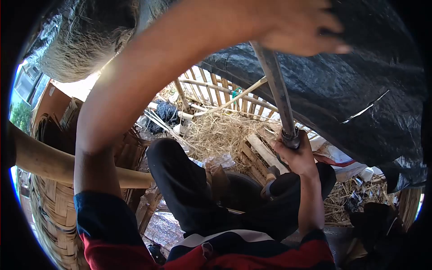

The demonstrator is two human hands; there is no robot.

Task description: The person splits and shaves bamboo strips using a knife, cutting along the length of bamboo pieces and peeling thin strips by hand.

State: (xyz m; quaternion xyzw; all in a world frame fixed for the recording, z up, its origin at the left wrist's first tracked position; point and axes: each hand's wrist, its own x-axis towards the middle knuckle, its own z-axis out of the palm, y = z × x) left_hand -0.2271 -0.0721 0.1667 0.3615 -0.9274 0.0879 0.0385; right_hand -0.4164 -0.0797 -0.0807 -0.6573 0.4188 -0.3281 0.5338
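Observation:
A long grey bar-like tool (278,85) slants up from my lap side toward the black sheeting; whether it is a blade or a pole I cannot tell. My right hand (297,155) is closed round its lower end, just under a dark collar. Raised across the top of the view, my left hand (303,27) has its fingers stretched out and somewhat apart, slightly blurred. The bar's upper end disappears behind the left wrist. Black plastic sheeting (360,90) hangs close behind both the bar and the left hand.
Dry straw (220,130) covers the ground, with wooden slats (263,148) among it. A bamboo fence (220,85) stands beyond. At left are a thick bamboo pole (49,162) and a woven basket (56,216). A pale sack-like bundle (72,58) hangs upper left.

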